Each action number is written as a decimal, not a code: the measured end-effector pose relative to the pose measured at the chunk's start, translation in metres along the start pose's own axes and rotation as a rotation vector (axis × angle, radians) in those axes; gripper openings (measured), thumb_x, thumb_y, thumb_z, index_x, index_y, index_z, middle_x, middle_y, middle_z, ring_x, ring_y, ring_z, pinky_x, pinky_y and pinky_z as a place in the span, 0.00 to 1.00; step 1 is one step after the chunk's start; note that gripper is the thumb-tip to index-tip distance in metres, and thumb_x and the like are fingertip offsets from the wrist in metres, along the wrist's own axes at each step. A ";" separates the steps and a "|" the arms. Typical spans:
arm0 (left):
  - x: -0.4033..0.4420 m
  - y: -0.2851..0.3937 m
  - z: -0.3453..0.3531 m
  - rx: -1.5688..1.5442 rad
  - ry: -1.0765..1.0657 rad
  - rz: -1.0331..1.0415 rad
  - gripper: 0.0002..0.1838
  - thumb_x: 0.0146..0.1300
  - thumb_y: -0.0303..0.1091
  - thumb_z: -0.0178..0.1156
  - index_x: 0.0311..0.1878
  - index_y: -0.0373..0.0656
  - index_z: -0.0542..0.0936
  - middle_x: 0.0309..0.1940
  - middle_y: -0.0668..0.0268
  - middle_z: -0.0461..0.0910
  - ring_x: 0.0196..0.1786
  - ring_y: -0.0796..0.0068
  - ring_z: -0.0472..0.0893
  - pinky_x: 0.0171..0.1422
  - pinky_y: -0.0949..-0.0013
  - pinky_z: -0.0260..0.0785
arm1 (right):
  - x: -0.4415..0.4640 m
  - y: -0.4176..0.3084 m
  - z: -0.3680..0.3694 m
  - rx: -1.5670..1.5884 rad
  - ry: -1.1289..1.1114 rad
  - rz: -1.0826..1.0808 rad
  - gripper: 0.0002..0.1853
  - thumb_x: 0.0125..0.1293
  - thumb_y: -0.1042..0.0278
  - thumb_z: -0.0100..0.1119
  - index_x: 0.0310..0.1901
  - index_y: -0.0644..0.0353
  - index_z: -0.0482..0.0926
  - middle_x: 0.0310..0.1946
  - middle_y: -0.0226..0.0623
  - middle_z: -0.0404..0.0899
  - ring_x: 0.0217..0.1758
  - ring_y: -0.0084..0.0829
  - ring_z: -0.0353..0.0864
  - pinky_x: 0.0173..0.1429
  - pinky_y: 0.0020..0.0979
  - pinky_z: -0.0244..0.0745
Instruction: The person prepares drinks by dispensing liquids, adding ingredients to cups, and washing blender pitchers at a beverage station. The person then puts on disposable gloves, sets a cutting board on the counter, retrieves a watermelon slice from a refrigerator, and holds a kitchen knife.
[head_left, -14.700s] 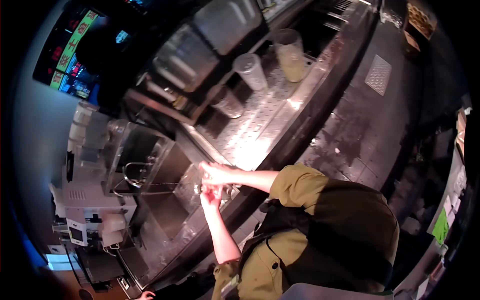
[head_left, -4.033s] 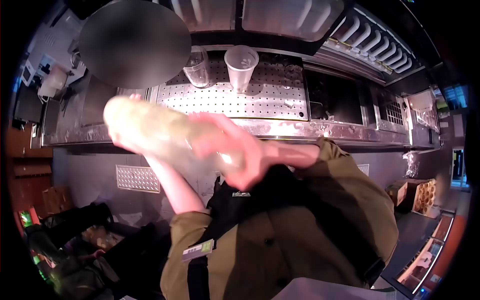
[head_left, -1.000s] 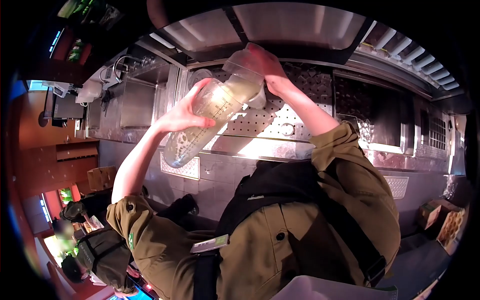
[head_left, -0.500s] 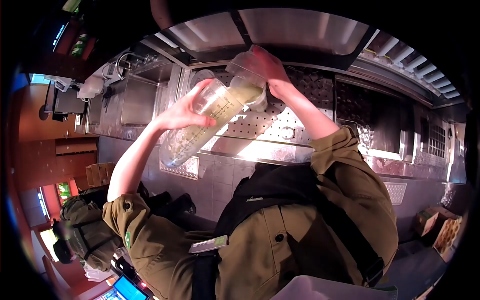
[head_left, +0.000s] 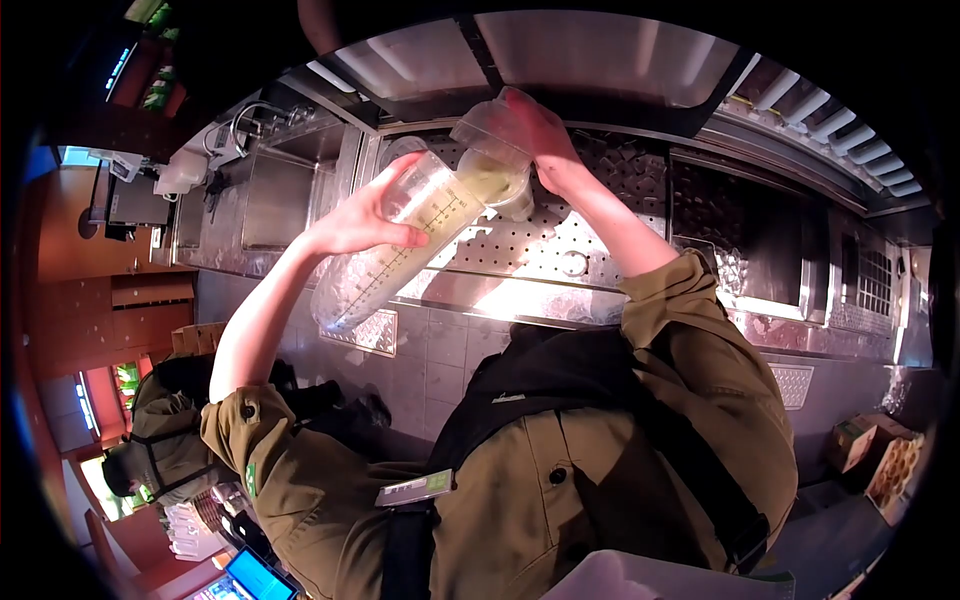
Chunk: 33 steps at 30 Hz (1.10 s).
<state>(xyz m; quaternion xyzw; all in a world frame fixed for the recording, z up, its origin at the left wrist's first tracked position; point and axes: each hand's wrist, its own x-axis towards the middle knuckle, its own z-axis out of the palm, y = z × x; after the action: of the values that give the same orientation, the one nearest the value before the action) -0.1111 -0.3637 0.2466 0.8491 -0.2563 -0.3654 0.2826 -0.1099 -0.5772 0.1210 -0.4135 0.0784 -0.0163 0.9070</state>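
Observation:
My left hand [head_left: 362,222] is wrapped round a tall clear measuring shaker [head_left: 392,268] with printed scale marks. It is tilted, its mouth toward a clear cup [head_left: 516,203] on the perforated metal counter. Pale yellow-green liquid [head_left: 488,182] shows at the shaker's mouth and in the cup. My right hand [head_left: 540,140] is closed on a clear plastic container [head_left: 488,127], tipped above the cup. Its fingertips are partly hidden, and whether that hand also touches the cup I cannot tell.
A steel sink [head_left: 275,200] with a tap lies to the left. The perforated counter [head_left: 600,225] carries ice and a small round object [head_left: 574,263]. An ice bin [head_left: 740,235] is on the right. A co-worker [head_left: 165,430] stands behind at lower left; cardboard boxes [head_left: 880,455] are at lower right.
The shaker's base has swung slightly left, and less liquid shows in it. More liquid is in the cup. The co-worker at lower left has shifted; my right hand is nearly still.

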 end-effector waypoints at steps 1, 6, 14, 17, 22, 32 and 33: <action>0.000 0.001 -0.001 0.003 -0.005 -0.004 0.50 0.42 0.37 0.68 0.66 0.46 0.47 0.56 0.55 0.64 0.57 0.67 0.66 0.61 0.66 0.57 | 0.000 0.000 0.000 0.003 0.000 -0.004 0.17 0.62 0.60 0.51 0.47 0.62 0.73 0.39 0.32 0.75 0.41 0.20 0.72 0.45 0.24 0.67; 0.000 -0.001 -0.002 -0.027 -0.008 0.012 0.50 0.43 0.36 0.68 0.66 0.45 0.47 0.56 0.56 0.64 0.57 0.68 0.65 0.62 0.67 0.57 | 0.003 0.002 -0.002 -0.019 -0.018 -0.001 0.17 0.63 0.60 0.50 0.48 0.63 0.72 0.40 0.31 0.74 0.42 0.20 0.71 0.46 0.23 0.67; -0.003 -0.009 0.000 -0.027 0.027 0.044 0.50 0.42 0.35 0.68 0.66 0.44 0.48 0.58 0.56 0.62 0.59 0.68 0.63 0.63 0.68 0.54 | -0.001 -0.005 0.004 -0.144 -0.025 -0.071 0.19 0.63 0.58 0.50 0.49 0.64 0.71 0.42 0.32 0.75 0.44 0.22 0.71 0.49 0.24 0.66; -0.003 -0.015 0.004 -0.157 0.028 0.061 0.53 0.39 0.33 0.67 0.66 0.42 0.45 0.60 0.56 0.57 0.61 0.68 0.60 0.64 0.67 0.52 | 0.000 -0.004 0.006 -0.217 -0.025 -0.162 0.19 0.63 0.58 0.49 0.50 0.64 0.71 0.44 0.35 0.75 0.46 0.23 0.71 0.52 0.24 0.64; -0.009 -0.022 0.013 -0.268 0.134 0.089 0.55 0.36 0.30 0.68 0.67 0.41 0.43 0.62 0.57 0.53 0.62 0.67 0.59 0.65 0.64 0.51 | 0.001 -0.003 0.016 -0.338 -0.203 -0.204 0.24 0.61 0.52 0.50 0.53 0.62 0.69 0.47 0.34 0.72 0.50 0.25 0.69 0.56 0.26 0.62; -0.038 -0.056 0.077 -0.303 0.882 0.312 0.64 0.31 0.35 0.72 0.67 0.43 0.36 0.65 0.49 0.44 0.66 0.58 0.51 0.67 0.60 0.48 | 0.002 -0.053 0.046 -1.024 -0.898 -0.276 0.46 0.52 0.42 0.56 0.63 0.66 0.48 0.64 0.49 0.47 0.67 0.39 0.48 0.67 0.35 0.47; -0.045 -0.063 0.087 -0.346 0.961 0.310 0.64 0.31 0.36 0.72 0.67 0.42 0.35 0.65 0.50 0.44 0.66 0.58 0.51 0.67 0.59 0.48 | -0.003 -0.052 0.041 -1.406 -0.857 -0.283 0.49 0.47 0.42 0.60 0.63 0.65 0.48 0.64 0.51 0.46 0.67 0.40 0.48 0.67 0.36 0.47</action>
<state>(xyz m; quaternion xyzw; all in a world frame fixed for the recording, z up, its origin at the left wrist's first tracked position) -0.1903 -0.3151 0.1764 0.8139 -0.1563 0.0738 0.5546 -0.1049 -0.5804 0.1871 -0.8595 -0.3343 0.0814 0.3781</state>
